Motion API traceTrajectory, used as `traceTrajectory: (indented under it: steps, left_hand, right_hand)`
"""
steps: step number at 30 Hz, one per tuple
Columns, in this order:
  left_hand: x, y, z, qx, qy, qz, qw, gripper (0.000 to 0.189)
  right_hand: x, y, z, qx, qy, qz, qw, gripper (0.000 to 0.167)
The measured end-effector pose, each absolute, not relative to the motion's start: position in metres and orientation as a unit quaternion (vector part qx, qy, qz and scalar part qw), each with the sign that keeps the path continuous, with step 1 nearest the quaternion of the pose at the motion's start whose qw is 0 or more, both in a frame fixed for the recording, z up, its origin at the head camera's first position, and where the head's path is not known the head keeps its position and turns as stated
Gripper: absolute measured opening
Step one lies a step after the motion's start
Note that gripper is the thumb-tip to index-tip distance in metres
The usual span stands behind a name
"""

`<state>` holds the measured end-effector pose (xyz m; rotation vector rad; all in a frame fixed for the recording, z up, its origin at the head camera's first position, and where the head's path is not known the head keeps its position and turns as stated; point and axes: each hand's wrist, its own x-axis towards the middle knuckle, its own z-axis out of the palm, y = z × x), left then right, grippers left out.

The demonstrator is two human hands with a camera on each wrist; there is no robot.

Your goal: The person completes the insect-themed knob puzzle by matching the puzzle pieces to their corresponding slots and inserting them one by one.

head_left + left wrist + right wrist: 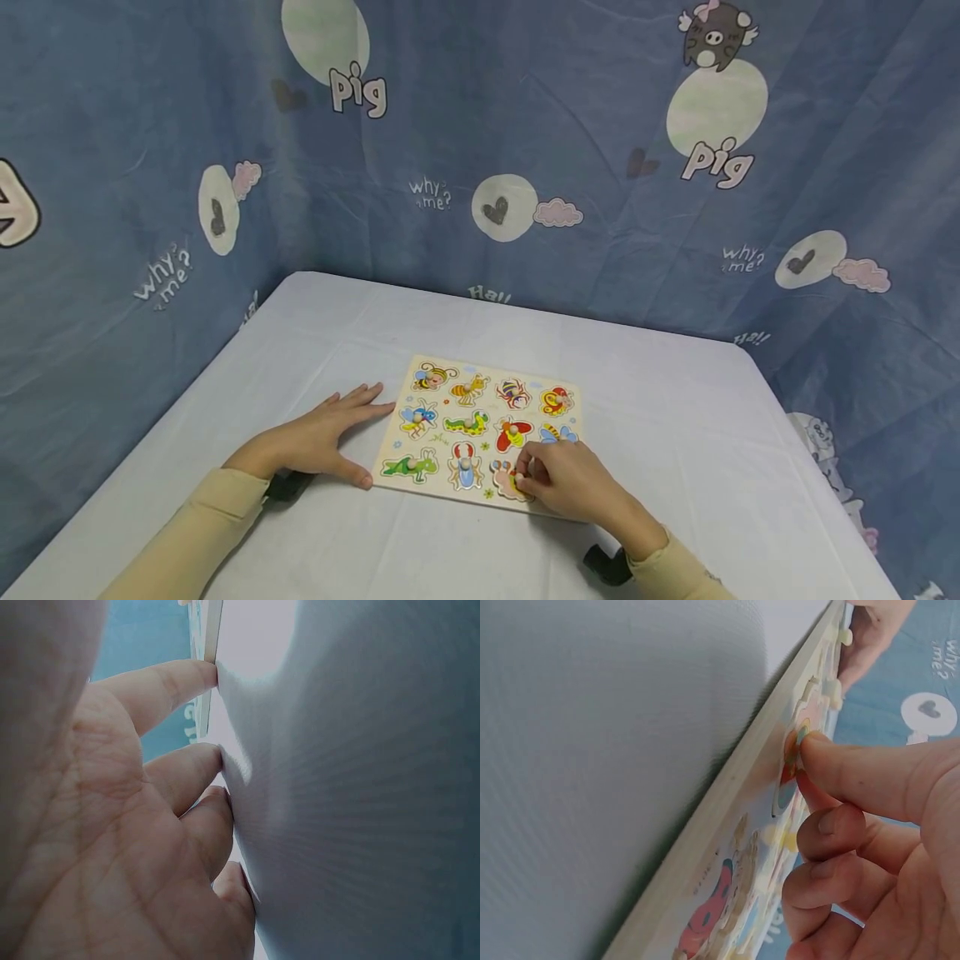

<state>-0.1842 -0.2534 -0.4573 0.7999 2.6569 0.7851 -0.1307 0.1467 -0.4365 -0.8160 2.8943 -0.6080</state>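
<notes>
A wooden knob puzzle board (pixel 480 502) with colourful insect pieces lies on the white table. My right hand (pixel 577 482) pinches the knob of a pink snail-like puzzle piece (pixel 504 481) at the board's lower right, between thumb and index finger. In the right wrist view, this piece (pixel 788 776) lies against the board's face; I cannot tell whether it sits fully in its slot. My left hand (pixel 322 437) is spread at the board's left edge, fingers straight, and in the left wrist view its fingertips (pixel 206 673) rest on the cloth by the board.
A green grasshopper piece (pixel 411 466) and a blue beetle piece (pixel 466 468) fill the board's near row. Beside my right fingers, a red spotted ladybug picture (pixel 707 915) shows near the board corner. White cloth covers the table (pixel 660 400); a blue printed curtain (pixel 600 250) hangs behind.
</notes>
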Motion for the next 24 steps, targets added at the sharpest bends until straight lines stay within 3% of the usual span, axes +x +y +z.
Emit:
traceTrajectory:
  steps: [15, 24]
  left_hand:
    - [-0.189, -0.252, -0.456, 0.272, 0.914, 0.271, 0.129, 0.117]
    - [-0.183, -0.252, -0.458, 0.268, 0.912, 0.278, 0.134, 0.117]
  right_hand:
    - [-0.133, 0.153, -0.435, -0.247, 0.942, -0.219, 0.057, 0.012]
    - [-0.121, 0.183, -0.431, -0.221, 0.934, -0.268, 0.083, 0.011]
